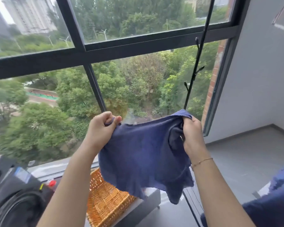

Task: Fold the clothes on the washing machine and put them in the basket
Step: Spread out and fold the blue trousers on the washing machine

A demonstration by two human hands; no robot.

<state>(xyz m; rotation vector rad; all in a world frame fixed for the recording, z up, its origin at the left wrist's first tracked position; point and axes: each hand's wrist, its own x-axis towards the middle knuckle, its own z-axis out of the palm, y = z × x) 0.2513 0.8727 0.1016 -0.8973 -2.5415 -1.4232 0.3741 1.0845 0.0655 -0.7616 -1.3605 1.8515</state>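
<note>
Hands were both up at chest height in front of the window [138, 46], each gripping the top edge of a dark blue garment [143, 154]. Left hand [102, 128] had fingers and thumb curled round the left corner, pinching the hem. Right hand [193, 136] was fisted on bunched fabric at the right corner; a thin bracelet [202, 161] sat on that wrist. Garment hung free below the hands, touching nothing, its held edge running left to right between the fists, slack in the middle, lower hem ragged and uneven. Looked like shorts or a small top, could not tell which.

Wicker basket [105, 200] sat below and slightly left of the garment, on a grey surface next to the dark washing machine [15, 202]; garment's lower left corner overlapped the basket in view but hung well above it. Left hand was the nearer one to the basket. More blue cloth [272, 208] showed at lower right, unclear what.

Judgement: still at the spreading step, no fold made yet. Next move likely turns on bringing the two held corners together across the long axis, then lowering down and left into the basket.
</note>
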